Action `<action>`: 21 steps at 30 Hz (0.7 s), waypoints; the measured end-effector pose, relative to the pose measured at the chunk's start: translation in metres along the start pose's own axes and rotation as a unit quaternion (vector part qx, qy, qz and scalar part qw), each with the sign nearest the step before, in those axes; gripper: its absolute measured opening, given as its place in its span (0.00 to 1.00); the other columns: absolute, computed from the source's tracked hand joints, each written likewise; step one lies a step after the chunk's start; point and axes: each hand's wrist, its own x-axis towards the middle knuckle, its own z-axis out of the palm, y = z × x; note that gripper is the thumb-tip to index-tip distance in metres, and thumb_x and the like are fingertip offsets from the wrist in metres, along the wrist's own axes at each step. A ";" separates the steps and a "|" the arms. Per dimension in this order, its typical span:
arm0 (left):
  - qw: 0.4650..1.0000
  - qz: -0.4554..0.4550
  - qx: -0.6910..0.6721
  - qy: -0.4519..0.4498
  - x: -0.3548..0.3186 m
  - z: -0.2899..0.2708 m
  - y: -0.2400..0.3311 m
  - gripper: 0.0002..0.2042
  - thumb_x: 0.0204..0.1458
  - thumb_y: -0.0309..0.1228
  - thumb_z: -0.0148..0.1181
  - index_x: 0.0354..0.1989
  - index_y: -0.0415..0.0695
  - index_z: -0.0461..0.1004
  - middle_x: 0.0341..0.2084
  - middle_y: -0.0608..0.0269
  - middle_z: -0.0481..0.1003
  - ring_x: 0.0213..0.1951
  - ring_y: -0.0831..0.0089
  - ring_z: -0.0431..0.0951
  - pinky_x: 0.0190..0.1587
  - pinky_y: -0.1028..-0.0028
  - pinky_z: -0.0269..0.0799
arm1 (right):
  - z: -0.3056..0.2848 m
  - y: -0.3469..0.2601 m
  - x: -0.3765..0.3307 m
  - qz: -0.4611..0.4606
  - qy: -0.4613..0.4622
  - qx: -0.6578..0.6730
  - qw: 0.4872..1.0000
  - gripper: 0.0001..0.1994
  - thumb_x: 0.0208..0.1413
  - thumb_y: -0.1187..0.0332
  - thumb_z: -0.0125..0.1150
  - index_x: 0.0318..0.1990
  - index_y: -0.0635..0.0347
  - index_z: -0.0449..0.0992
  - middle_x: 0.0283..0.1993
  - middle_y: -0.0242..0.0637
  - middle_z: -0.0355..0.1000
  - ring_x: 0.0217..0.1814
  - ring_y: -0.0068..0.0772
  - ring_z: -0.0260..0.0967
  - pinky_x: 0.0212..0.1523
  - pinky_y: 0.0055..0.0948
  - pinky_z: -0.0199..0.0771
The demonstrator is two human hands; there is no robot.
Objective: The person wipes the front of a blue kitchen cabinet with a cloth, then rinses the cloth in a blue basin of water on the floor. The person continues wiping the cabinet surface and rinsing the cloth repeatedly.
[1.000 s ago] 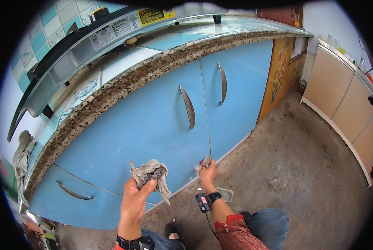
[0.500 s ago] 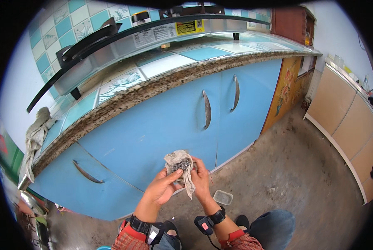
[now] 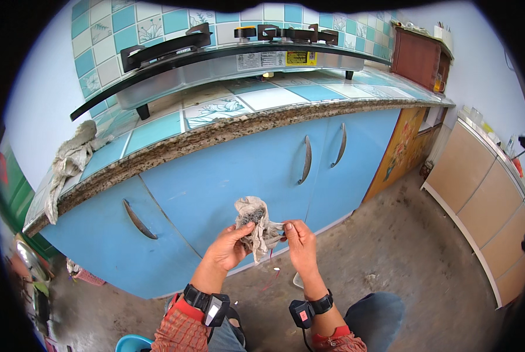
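A crumpled, dirty grey rag (image 3: 255, 226) is held up in front of the blue cabinet doors (image 3: 227, 182). My left hand (image 3: 227, 249) grips its lower left side, with the thumb pressed into the cloth. My right hand (image 3: 299, 243) pinches the rag's right edge between fingers and thumb. Both wrists wear black bands with small devices. A thin red thread hangs below the rag near the floor.
A tiled counter (image 3: 227, 114) with a speckled stone edge carries a black gas stove (image 3: 227, 50). Another grey cloth (image 3: 69, 161) drapes over the counter's left end. Beige cabinets (image 3: 488, 199) line the right wall. The concrete floor (image 3: 403, 252) is dusty.
The view has tilted up, showing more of the counter and stove. My right hand left the cabinet door and came to the rag, which both hands now hold.
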 end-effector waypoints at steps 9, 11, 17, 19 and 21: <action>0.998 -0.004 -0.011 -0.058 -0.005 -0.004 0.007 0.20 0.56 0.30 0.59 0.55 0.38 0.66 0.49 0.54 0.74 0.49 0.58 0.76 0.53 0.55 0.73 | 0.001 -0.011 0.014 0.048 0.011 0.360 0.932 0.07 0.63 0.66 0.54 0.34 0.56 0.69 0.35 0.28 0.71 0.39 0.19 0.67 0.46 0.24 0.67; 0.992 -0.006 -0.057 -0.111 -0.007 -0.006 0.010 0.22 0.56 0.31 0.58 0.58 0.38 0.63 0.52 0.52 0.72 0.50 0.57 0.76 0.54 0.54 0.72 | -0.003 -0.017 0.016 0.019 0.009 0.326 0.945 0.06 0.63 0.66 0.55 0.34 0.56 0.69 0.36 0.28 0.72 0.39 0.19 0.67 0.45 0.25 0.67; 0.993 -0.012 -0.040 -0.109 -0.008 -0.006 0.011 0.22 0.57 0.32 0.55 0.58 0.36 0.64 0.51 0.51 0.73 0.48 0.59 0.77 0.53 0.58 0.73 | -0.011 -0.027 0.011 -0.030 -0.015 0.199 0.979 0.06 0.62 0.67 0.54 0.33 0.55 0.68 0.34 0.27 0.70 0.35 0.17 0.63 0.40 0.23 0.64; 0.991 -0.045 -0.049 -0.115 -0.012 -0.006 0.012 0.19 0.57 0.31 0.55 0.55 0.36 0.67 0.47 0.52 0.75 0.46 0.61 0.78 0.51 0.60 0.74 | -0.009 -0.028 0.011 -0.012 -0.038 0.229 0.973 0.08 0.63 0.66 0.53 0.33 0.57 0.67 0.35 0.28 0.70 0.37 0.16 0.61 0.42 0.20 0.62; 0.989 -0.051 -0.036 -0.131 -0.014 -0.004 0.012 0.15 0.57 0.30 0.55 0.50 0.36 0.71 0.40 0.55 0.78 0.41 0.64 0.79 0.47 0.64 0.76 | -0.004 -0.029 0.010 0.019 -0.064 0.265 0.962 0.08 0.63 0.65 0.53 0.32 0.57 0.66 0.34 0.26 0.69 0.34 0.15 0.60 0.40 0.20 0.62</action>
